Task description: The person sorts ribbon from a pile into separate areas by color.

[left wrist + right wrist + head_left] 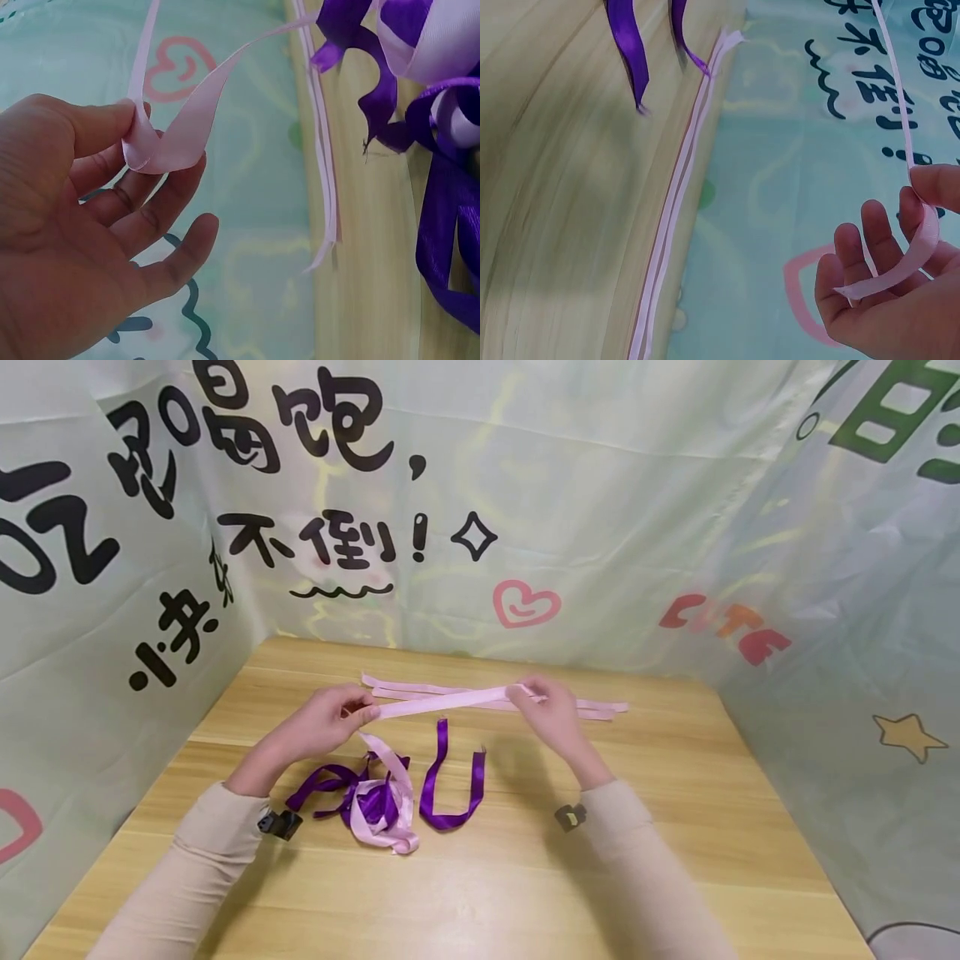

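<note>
A pink ribbon is stretched between the two hands, above the table. My left hand pinches it between thumb and forefinger, and its slack part loops over the other fingers in the left wrist view. At the other end, my right hand pinches the ribbon; a short free tail lies across its fingers. Below the left hand sits a loose bundle of pink and purple ribbon, from which a pink strip rises toward that hand. A purple ribbon lies in a U beside the bundle.
Several pink ribbon strips lie lengthwise along the back of the wooden table, behind the hands. Printed cloth walls enclose the table at the back and both sides.
</note>
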Tool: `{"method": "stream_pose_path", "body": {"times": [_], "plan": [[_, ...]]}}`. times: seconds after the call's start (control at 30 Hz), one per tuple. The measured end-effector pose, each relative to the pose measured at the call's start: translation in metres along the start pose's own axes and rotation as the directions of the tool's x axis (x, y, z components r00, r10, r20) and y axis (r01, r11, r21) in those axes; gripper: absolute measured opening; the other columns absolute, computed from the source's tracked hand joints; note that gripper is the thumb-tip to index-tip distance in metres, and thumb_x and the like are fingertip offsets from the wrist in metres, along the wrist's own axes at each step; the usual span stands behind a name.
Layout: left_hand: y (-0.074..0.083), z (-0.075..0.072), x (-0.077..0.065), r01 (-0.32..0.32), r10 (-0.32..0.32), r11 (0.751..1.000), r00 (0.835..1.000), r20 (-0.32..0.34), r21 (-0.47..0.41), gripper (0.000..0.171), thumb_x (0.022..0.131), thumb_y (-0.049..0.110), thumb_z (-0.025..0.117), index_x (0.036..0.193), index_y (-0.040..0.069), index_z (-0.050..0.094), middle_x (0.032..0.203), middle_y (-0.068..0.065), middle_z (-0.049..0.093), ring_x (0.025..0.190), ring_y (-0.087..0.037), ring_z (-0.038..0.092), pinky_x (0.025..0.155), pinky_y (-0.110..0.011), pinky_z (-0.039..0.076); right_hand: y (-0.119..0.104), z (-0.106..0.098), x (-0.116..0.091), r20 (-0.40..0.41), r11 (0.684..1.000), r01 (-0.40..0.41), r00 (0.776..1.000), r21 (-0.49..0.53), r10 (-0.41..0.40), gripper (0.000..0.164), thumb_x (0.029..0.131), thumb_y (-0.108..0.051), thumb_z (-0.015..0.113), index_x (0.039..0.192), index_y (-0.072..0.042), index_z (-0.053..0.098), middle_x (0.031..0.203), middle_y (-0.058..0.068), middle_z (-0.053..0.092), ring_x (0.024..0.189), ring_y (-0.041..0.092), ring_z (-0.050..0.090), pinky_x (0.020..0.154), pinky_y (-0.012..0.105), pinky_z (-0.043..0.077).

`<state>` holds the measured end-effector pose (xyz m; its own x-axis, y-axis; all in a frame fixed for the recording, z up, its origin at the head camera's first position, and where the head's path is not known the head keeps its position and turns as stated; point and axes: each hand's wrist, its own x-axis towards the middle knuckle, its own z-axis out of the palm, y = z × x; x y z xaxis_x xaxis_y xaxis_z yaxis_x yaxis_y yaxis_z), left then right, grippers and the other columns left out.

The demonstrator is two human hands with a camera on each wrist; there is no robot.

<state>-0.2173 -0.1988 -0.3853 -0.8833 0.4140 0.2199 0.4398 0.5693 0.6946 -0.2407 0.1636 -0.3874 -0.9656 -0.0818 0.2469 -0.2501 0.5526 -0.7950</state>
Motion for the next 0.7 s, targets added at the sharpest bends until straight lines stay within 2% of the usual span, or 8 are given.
{"method": "stream_pose_path", "body": {"times": [0.17,0.23,0.5,0.7], "plan": [[-0.005,-0.002,0.001,0.003,-0.003,1.000,1.000,-0.018,0.029,0.012,0.106,0.013,0.062,0.103,0.005,0.070,0.089,-0.005,0.068,0.082,-0.017,0.059,0.080,-0.033,0.050,0.006,-0.011,0.001,-0.029,1.000,-0.030,0.999,-0.001,0.030,0.030,0.099,-0.033,0.071,0.108,-0.004,0.072,0.127,0.019,0.072,0.130,0.039,0.062,0.112,0.057,0.047],[-0.006,-0.002,0.002,0.005,-0.004,0.999,1.000,-0.023,0.034,0.012,0.107,0.013,0.061,0.104,0.005,0.069,0.090,-0.006,0.068,0.083,-0.017,0.059,0.080,-0.034,0.050,0.008,-0.016,0.001,-0.040,0.999,-0.037,0.999,0.011,0.037,0.030,0.100,-0.032,0.071,0.108,-0.003,0.071,0.128,0.019,0.072,0.133,0.039,0.061,0.114,0.057,0.046],[-0.006,0.004,0.009,-0.027,0.028,0.999,0.999,-0.036,0.036,0.008,0.108,0.007,0.055,0.105,0.003,0.062,0.087,-0.007,0.067,0.073,-0.014,0.056,0.063,-0.025,0.048,0.010,-0.028,-0.001,-0.060,1.000,-0.013,0.998,0.027,0.015,0.031,0.099,-0.031,0.072,0.109,-0.001,0.071,0.128,0.020,0.071,0.132,0.038,0.061,0.113,0.056,0.046],[-0.005,0.010,0.015,-0.023,0.026,0.998,0.999,-0.041,0.060,0.011,0.097,-0.001,0.054,0.104,0.004,0.061,0.083,-0.006,0.065,0.068,-0.013,0.053,0.060,-0.025,0.045,0.011,-0.032,-0.002,-0.060,1.000,-0.012,0.998,0.022,0.013,0.031,0.100,-0.031,0.070,0.108,-0.001,0.071,0.126,0.019,0.071,0.123,0.037,0.063,0.107,0.055,0.049]]}}
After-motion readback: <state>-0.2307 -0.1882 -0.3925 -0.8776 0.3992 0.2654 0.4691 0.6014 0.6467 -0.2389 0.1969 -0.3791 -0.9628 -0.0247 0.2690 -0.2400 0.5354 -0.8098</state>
